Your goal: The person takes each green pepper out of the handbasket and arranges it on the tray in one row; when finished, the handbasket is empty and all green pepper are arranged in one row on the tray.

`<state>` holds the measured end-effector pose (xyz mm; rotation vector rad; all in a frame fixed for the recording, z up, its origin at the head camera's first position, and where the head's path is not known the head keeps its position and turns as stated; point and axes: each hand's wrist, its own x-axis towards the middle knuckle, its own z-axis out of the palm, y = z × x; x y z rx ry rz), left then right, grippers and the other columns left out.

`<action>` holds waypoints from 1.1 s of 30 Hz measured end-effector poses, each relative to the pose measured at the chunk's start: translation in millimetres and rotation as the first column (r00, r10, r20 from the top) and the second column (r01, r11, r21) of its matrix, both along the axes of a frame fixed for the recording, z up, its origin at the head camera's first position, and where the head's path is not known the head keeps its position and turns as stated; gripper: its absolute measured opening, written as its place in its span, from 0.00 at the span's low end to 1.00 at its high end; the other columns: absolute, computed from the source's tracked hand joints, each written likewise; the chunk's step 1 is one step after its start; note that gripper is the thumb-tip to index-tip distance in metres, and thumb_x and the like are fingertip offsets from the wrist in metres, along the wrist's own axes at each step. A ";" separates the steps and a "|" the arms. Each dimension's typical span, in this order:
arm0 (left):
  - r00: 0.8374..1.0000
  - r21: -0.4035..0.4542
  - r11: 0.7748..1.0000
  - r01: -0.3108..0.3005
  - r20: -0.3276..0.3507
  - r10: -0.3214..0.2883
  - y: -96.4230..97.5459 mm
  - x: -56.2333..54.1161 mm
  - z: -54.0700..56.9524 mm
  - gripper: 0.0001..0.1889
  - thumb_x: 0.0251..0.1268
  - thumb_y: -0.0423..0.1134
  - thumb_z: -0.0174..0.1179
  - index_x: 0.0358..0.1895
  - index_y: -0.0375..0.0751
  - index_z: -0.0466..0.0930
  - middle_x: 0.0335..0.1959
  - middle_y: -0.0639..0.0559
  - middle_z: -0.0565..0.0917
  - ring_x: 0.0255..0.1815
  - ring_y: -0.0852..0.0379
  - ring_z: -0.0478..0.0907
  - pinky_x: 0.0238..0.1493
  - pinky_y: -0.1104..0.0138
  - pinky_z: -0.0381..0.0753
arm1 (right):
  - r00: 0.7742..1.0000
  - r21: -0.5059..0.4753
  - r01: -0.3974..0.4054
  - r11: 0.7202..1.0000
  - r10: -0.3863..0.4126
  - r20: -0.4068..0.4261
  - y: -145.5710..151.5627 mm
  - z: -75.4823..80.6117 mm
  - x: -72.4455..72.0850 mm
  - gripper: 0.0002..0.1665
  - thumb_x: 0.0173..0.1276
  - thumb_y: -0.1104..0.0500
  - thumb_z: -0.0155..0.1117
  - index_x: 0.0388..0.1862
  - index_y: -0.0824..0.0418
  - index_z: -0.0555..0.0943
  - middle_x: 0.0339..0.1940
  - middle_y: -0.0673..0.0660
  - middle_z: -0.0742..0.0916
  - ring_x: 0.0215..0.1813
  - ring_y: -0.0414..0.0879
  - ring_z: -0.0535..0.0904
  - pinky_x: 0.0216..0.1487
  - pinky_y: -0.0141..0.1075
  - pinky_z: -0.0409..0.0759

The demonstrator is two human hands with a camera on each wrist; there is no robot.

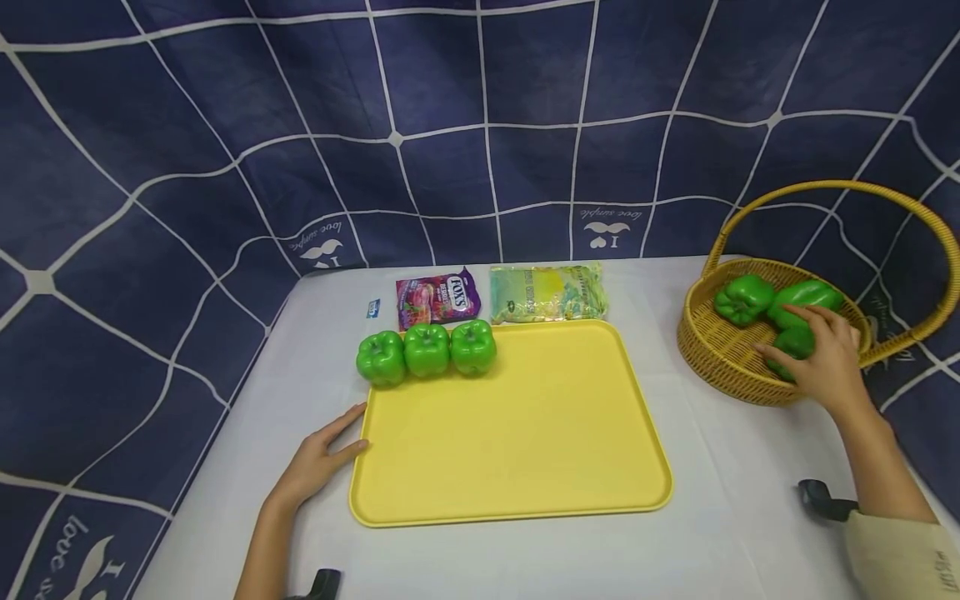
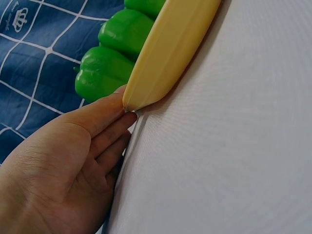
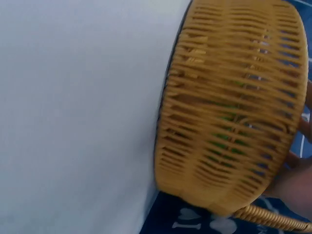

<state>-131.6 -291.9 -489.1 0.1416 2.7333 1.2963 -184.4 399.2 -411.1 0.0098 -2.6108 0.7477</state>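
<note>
My right hand (image 1: 828, 354) reaches into a round wicker basket (image 1: 701, 358) at the right, thumb and fingers around a green bell pepper (image 1: 798, 338). Two other green peppers (image 1: 744, 298) lie beyond it in the basket. In the right wrist view the woven side hides most of that hand and the pepper. At the left, my left hand (image 1: 311, 467) rests with extended fingers against the left edge of a yellow tray (image 1: 517, 450). Three green bell peppers (image 1: 427, 350) stand in a row along the tray's far left edge, also seen in the left wrist view.
Behind the tray lie a purple snack bag (image 1: 438, 300) and a pale green and yellow packet (image 1: 550, 293). A small blue wrapper (image 1: 373, 308) is left of them. The basket's tall handle (image 1: 892, 190) arches up at the right. A dark blue checked cloth (image 1: 450, 92) hangs behind the white table.
</note>
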 end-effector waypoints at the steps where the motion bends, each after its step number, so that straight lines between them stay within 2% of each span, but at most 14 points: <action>1: 1.000 0.001 1.000 -0.003 0.000 0.003 0.1 -0.1 -0.3 0.35 0.57 0.57 0.60 0.68 0.53 0.63 0.69 0.49 0.62 0.70 0.43 0.53 0.66 0.43 0.52 | 1.000 -0.005 0.009 1.000 -0.009 0.016 2.4 -0.7 0.3 0.44 0.56 0.57 0.71 0.67 0.70 0.61 0.65 0.77 0.58 0.65 0.72 0.48 0.59 0.67 0.47; 5: 1.000 -0.001 1.000 -0.005 -0.003 0.005 0.3 -0.4 -1.0 0.35 0.56 0.58 0.60 0.68 0.53 0.63 0.69 0.48 0.62 0.70 0.43 0.53 0.66 0.43 0.52 | 0.997 -0.018 0.037 0.999 -0.035 0.074 9.4 -4.2 1.6 0.46 0.59 0.54 0.68 0.69 0.70 0.57 0.66 0.78 0.54 0.67 0.72 0.45 0.60 0.69 0.44; 11: 1.000 -0.007 1.000 -0.003 -0.004 0.003 0.1 -0.4 -0.4 0.35 0.56 0.58 0.60 0.68 0.53 0.63 0.69 0.47 0.62 0.70 0.43 0.53 0.66 0.43 0.53 | 0.992 0.038 0.022 0.999 -0.027 0.120 15.1 -5.4 0.4 0.49 0.61 0.50 0.65 0.69 0.73 0.52 0.64 0.83 0.52 0.66 0.75 0.44 0.60 0.70 0.43; 17: 1.000 -0.005 1.000 -0.005 -0.001 0.005 -0.1 -0.8 -1.3 0.35 0.57 0.58 0.60 0.68 0.53 0.63 0.69 0.47 0.61 0.70 0.43 0.53 0.66 0.43 0.52 | 0.964 0.102 0.025 0.995 -0.051 0.262 18.5 -1.2 -2.1 0.53 0.64 0.43 0.60 0.71 0.72 0.45 0.62 0.87 0.46 0.63 0.81 0.42 0.54 0.74 0.49; 24: 1.000 0.011 1.000 -0.005 0.003 0.005 0.4 -1.1 -1.1 0.35 0.56 0.57 0.60 0.68 0.53 0.64 0.69 0.48 0.62 0.70 0.43 0.53 0.66 0.43 0.52 | 0.929 0.153 0.003 0.988 -0.059 0.365 17.7 3.3 -2.9 0.54 0.63 0.42 0.61 0.70 0.74 0.45 0.57 0.90 0.53 0.56 0.85 0.49 0.49 0.73 0.56; 28: 1.000 0.001 1.000 -0.010 0.004 0.010 0.2 -1.2 -1.5 0.35 0.56 0.58 0.60 0.68 0.54 0.64 0.69 0.48 0.62 0.70 0.43 0.53 0.66 0.43 0.52 | 0.916 0.148 -0.025 0.989 -0.037 0.400 17.4 3.5 -4.5 0.53 0.63 0.42 0.60 0.69 0.75 0.48 0.57 0.88 0.56 0.56 0.84 0.50 0.48 0.72 0.56; 33: 1.000 0.002 1.000 -0.008 0.003 0.008 0.2 -0.7 -0.2 0.35 0.56 0.57 0.60 0.68 0.53 0.64 0.69 0.47 0.62 0.70 0.43 0.53 0.66 0.43 0.52 | 0.911 0.152 -0.079 0.985 0.010 0.412 17.4 3.7 -6.1 0.51 0.63 0.43 0.61 0.68 0.76 0.50 0.56 0.88 0.58 0.55 0.83 0.50 0.52 0.70 0.52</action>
